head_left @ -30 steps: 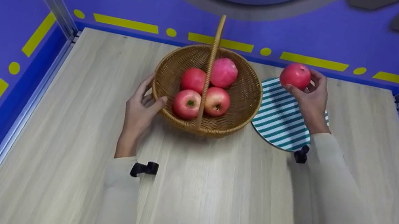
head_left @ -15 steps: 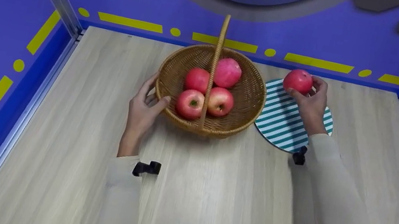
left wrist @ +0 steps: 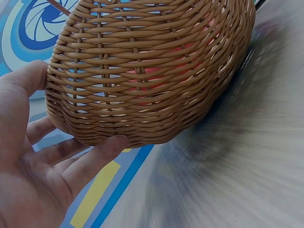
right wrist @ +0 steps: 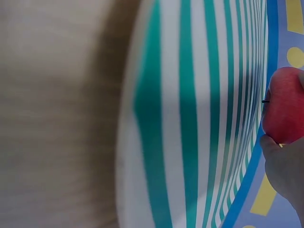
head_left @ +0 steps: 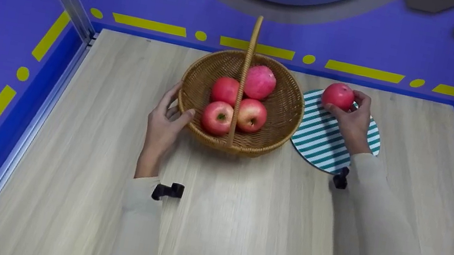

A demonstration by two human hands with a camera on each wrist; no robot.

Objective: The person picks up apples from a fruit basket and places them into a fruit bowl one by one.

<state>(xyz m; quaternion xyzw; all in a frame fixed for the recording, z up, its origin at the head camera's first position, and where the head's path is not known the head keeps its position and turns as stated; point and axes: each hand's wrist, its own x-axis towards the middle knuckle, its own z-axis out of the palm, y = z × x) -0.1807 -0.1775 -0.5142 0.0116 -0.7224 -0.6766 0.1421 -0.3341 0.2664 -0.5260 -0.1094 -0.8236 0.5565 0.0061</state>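
My left hand (head_left: 164, 128) grips the near-left side of a brown wicker basket (head_left: 288, 110), thumb over the rim and fingers against the outside wall. In the left wrist view, the basket's woven side (left wrist: 142, 80) fills most of the picture, with red fruit showing through the gaps. Several fruits lie in the basket: two red-yellow apples (head_left: 217, 118), a plain red fruit (head_left: 225, 90) partly behind the handle, and a pink rough-skinned fruit (head_left: 260, 82). My right hand (head_left: 353, 121) holds a red apple (head_left: 338, 95) between thumb and fingers, above the far part of a striped round mat (head_left: 322, 144).
The basket's tall arched handle (head_left: 250, 57) rises over its middle. The mat lies close to the basket's right side on the pale wooden table (head_left: 229, 221). A blue wall (head_left: 136, 4) stands behind the table, with metal-framed panels on both sides.
My right hand has brought the apple slightly lower and nearer over the mat. The whole view has shifted a little, while my left hand stays on the basket.
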